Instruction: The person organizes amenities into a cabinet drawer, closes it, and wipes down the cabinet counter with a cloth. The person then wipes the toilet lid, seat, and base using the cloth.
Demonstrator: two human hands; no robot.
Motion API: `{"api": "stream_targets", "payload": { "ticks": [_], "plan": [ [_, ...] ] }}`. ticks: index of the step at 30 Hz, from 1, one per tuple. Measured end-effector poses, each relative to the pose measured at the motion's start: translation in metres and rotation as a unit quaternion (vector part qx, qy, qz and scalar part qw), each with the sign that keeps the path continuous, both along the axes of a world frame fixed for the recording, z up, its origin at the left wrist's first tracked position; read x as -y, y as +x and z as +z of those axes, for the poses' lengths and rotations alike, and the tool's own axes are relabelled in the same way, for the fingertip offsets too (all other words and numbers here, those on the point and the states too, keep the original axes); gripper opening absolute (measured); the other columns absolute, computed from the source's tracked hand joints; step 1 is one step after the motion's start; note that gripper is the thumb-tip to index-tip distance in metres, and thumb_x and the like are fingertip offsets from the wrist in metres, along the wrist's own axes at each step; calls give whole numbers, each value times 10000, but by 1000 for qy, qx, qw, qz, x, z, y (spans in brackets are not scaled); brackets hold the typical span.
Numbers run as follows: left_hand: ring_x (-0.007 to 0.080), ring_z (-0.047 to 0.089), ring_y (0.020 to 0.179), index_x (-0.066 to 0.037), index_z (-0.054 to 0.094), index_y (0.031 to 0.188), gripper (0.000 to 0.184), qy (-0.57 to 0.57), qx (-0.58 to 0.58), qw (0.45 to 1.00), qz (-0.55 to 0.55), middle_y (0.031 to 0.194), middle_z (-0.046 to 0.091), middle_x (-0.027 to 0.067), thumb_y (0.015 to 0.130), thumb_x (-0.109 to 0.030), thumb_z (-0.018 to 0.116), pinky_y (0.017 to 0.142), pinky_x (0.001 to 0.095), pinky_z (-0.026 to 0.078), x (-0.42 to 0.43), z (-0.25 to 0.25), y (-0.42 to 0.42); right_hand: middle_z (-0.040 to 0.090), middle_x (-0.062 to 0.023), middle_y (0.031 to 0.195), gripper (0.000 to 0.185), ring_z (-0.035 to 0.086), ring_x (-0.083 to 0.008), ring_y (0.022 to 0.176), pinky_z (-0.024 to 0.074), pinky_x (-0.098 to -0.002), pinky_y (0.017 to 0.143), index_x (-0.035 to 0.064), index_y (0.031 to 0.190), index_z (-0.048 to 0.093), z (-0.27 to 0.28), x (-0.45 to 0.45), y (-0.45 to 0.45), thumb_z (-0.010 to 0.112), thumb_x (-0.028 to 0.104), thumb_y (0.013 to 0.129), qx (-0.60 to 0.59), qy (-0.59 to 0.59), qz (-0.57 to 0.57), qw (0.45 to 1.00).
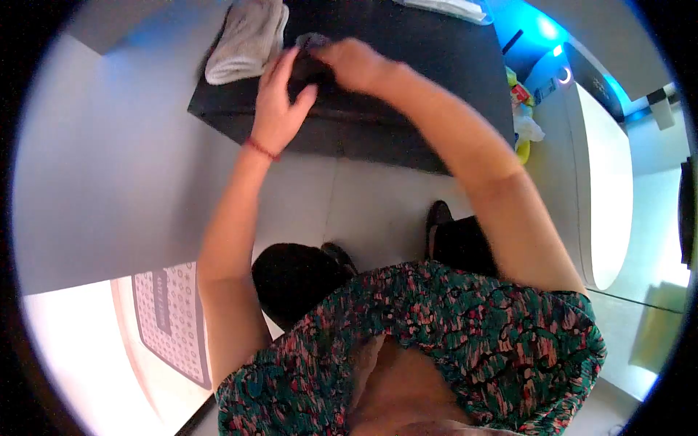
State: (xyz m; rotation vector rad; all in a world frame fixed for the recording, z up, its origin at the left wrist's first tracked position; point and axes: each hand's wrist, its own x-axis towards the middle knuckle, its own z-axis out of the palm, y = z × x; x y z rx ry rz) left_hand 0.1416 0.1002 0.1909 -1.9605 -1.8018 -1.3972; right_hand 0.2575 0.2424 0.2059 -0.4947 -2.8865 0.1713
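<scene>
On the black table (407,43), near its front left corner, both of my hands are at a dark cloth-like item (311,67). My left hand (282,102), with a red bracelet at the wrist, lies along its left side, thumb and fingers apart. From the right, my right hand (355,65) has its fingers closed at the item's upper edge; its fingertips are blurred. A folded grey-beige towel (246,42) rests just left of my hands, at the table's left edge.
A white packet (451,7) lies at the table's far edge. Colourful bags (522,109) stand right of the table, beside a white rounded unit (607,174). A patterned mat (171,312) is at lower left. My legs and shoes are below the table's front.
</scene>
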Motion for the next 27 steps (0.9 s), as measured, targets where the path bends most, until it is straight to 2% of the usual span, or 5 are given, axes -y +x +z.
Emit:
{"api": "stream_targets", "payload": {
  "ticks": [7, 9, 12, 15, 27],
  "plan": [
    [321, 527, 1081, -34, 514, 1183, 449, -107, 18, 991, -73, 1165, 556, 180, 805, -250, 626, 911, 387, 424, -83, 35, 70, 643, -180, 883, 283, 633, -278, 840, 493, -355, 751, 27, 988, 630, 40, -41, 97, 486, 0, 745, -213, 19, 64, 975],
    [329, 538, 1059, -54, 526, 1179, 403, -106, 14, 990, -95, 1138, 567, 178, 815, -209, 603, 892, 399, 437, -110, 29, 91, 612, -162, 1040, 274, 584, -297, 988, 468, -416, 831, 43, 1038, 616, 67, -28, 135, 505, 73, 790, -145, -108, -114, 977],
    [365, 580, 962, -94, 562, 1142, 344, -83, -61, 979, -174, 1013, 621, 170, 799, -75, 555, 844, 426, 471, -161, 5, 128, 637, -170, 972, 364, 588, -357, 951, 464, -394, 870, 75, 1010, 631, 23, -66, 190, 509, -28, 682, -197, -29, -108, 974],
    [332, 501, 1111, -54, 511, 1205, 429, -123, -159, 969, -142, 1216, 517, 167, 778, -15, 502, 956, 404, 413, -184, -26, 158, 607, -186, 1060, 442, 554, -365, 1037, 442, -389, 918, 54, 1070, 596, -6, -66, 222, 439, -98, 686, -159, -56, -176, 970],
    [348, 431, 1207, -41, 507, 1229, 520, -97, -146, 946, -274, 1275, 474, 211, 731, 88, 429, 1040, 400, 327, 4, -11, 118, 552, -224, 1141, 470, 516, -357, 1119, 417, -382, 935, 2, 1132, 535, -20, 106, 228, 399, -168, 715, -180, -121, -43, 975]
  ]
}}
